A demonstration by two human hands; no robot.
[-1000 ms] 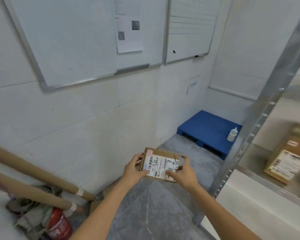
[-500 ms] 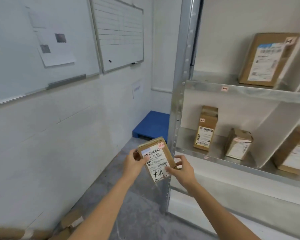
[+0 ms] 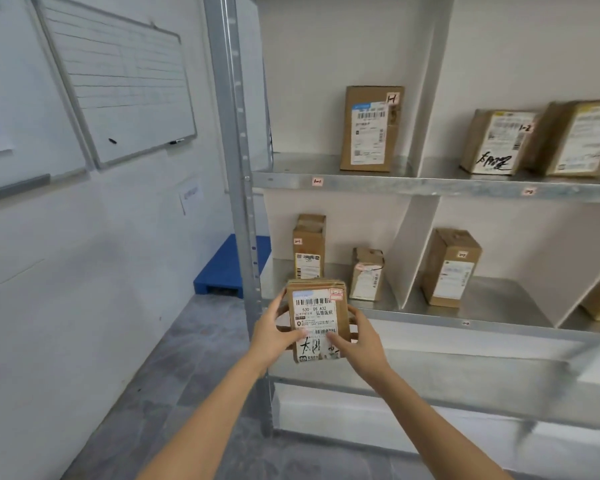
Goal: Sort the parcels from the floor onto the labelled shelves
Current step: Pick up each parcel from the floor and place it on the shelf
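Note:
A small brown cardboard parcel [image 3: 317, 318] with a white barcode label and black handwriting stands upright between my hands, label toward me. My left hand [image 3: 274, 332] grips its left side, my right hand [image 3: 359, 337] its right side, thumbs on the label. I hold it in front of the lower metal shelf [image 3: 430, 315], near the left upright post [image 3: 238, 188]. Two parcels [image 3: 308, 247] [image 3: 366, 275] stand in the compartment just behind it. The upper shelf [image 3: 413, 183] carries a parcel [image 3: 371, 129] marked 1-1 above a small red-edged tag [image 3: 317, 181].
A slanted white divider [image 3: 416, 251] splits the lower shelf; another parcel [image 3: 451, 268] stands right of it. More parcels [image 3: 492, 142] sit at the upper right. A whiteboard [image 3: 118, 84] hangs on the left wall. A blue pallet [image 3: 227, 268] lies on the grey floor.
My view has swung right from the wall and floor to the shelving. The parcel has turned upright in my hands and come up in front of the lower shelf.

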